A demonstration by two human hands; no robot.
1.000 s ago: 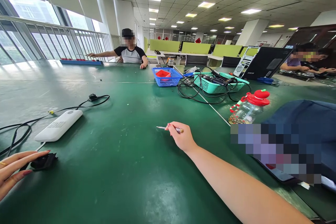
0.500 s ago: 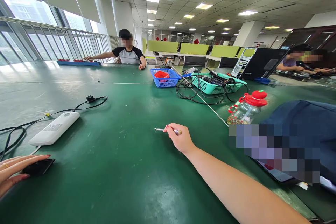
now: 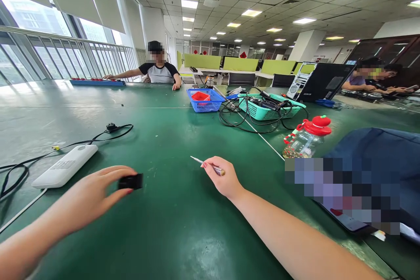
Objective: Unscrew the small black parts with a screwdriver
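My left hand [image 3: 105,183] grips a small black block-like object [image 3: 131,181] between thumb and fingers, above the green table [image 3: 157,227]. What kind of thing the block is, I cannot make out. Nearer the middle, my right hand [image 3: 223,175] is closed around a slim screwdriver [image 3: 218,170] with a partly see-through handle. Its thin metal shaft points left and slightly away from me, toward the block, with a gap between them.
A white power strip [image 3: 67,166] with black cables lies at the left. Farther back are a blue basket [image 3: 205,104], a green basket [image 3: 259,113] with tangled cables, and a red-lidded bottle [image 3: 305,140]. A dark blue bag [image 3: 377,148] sits at right; a person [image 3: 160,70] sits opposite.
My left hand has moved right from the table's left edge, carrying the black block. The screwdriver tip has tilted up slightly, while my right hand stays nearly in place.
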